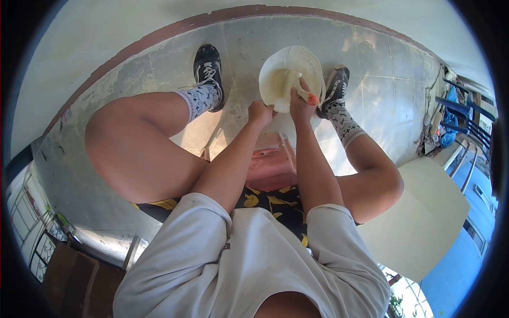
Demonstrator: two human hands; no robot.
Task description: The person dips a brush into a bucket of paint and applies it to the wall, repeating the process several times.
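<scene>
A white, round basin-like thing (303,57) lies between my feet, its wide rim turned up toward me. My right hand (301,103) is wrapped round a pale, thick, stick-like object (291,81) with a ragged red end (313,99), over the right side of the basin. At the basin's near left edge, my left hand (261,112) is closed; a small whitish piece (282,105) shows just beyond its fingertips. What the left fingers grip is too small to tell.
Beneath me is a reddish plastic stool (273,168). My black shoes (208,69) rest on grey tiled floor (241,40) bounded by a wall. Dark blue chairs (458,111) stand at the right, near a pale tabletop (424,217). A brown chair (79,281) is behind left.
</scene>
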